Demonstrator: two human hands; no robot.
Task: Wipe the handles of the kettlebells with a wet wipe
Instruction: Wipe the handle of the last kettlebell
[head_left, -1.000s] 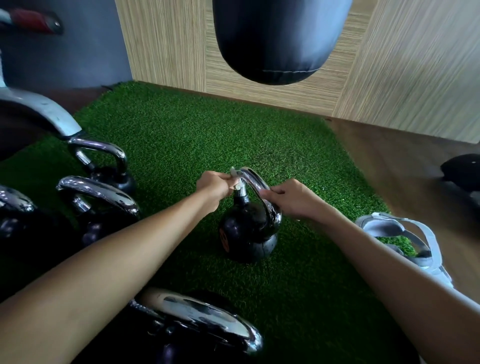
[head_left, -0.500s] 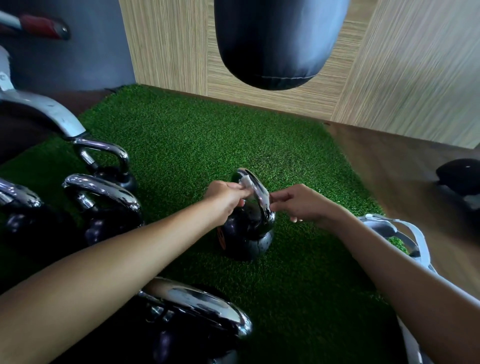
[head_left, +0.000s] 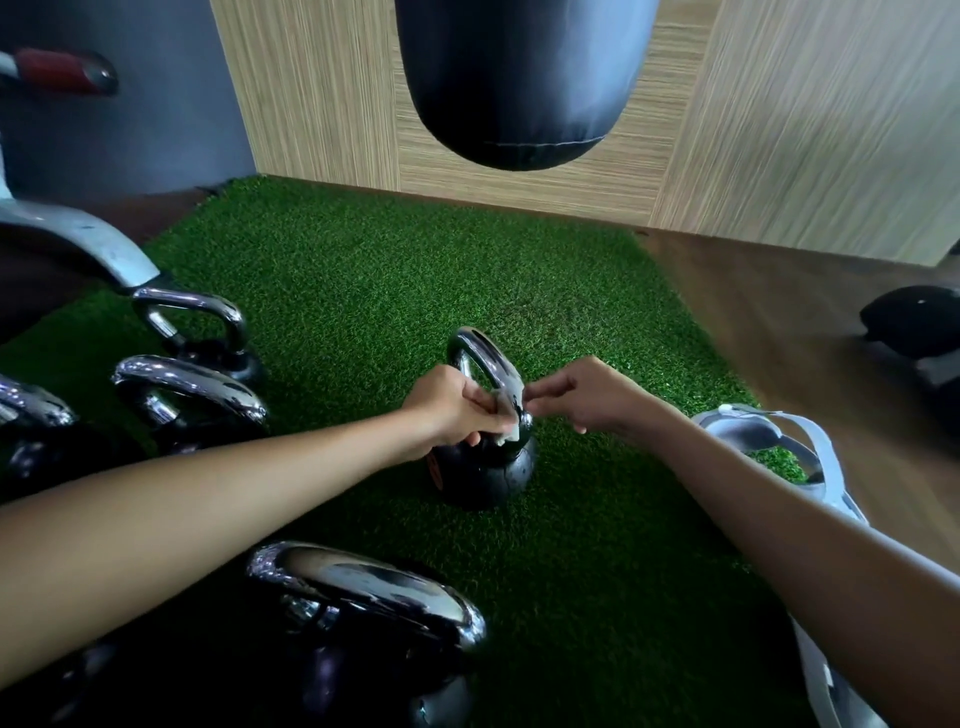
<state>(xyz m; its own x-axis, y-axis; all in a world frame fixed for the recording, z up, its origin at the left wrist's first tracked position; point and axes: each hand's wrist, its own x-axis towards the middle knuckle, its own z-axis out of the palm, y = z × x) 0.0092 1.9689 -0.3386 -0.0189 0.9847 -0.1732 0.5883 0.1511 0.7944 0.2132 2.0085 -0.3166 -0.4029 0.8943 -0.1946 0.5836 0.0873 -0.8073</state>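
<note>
The wipe (head_left: 508, 415) has slid down the handle (head_left: 488, 358), left hand (head_left: 457, 405) fingers curled round it, right hand (head_left: 587, 395) fingers pinching its 3 o'clock edge.

A green turf mat (head_left: 363, 270) lies on the wooden floor (head_left: 779, 322). One black kettlebell (head_left: 483, 473) stands mid-mat, and other kettlebells (head_left: 192, 395) stand along its left side.

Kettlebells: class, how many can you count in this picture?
5. The centre kettlebell on the turf; at left the back-left kettlebell, the mid-left kettlebell and the edge kettlebell, cut by the frame; the nearest kettlebell at bottom. More may be hidden.
</note>
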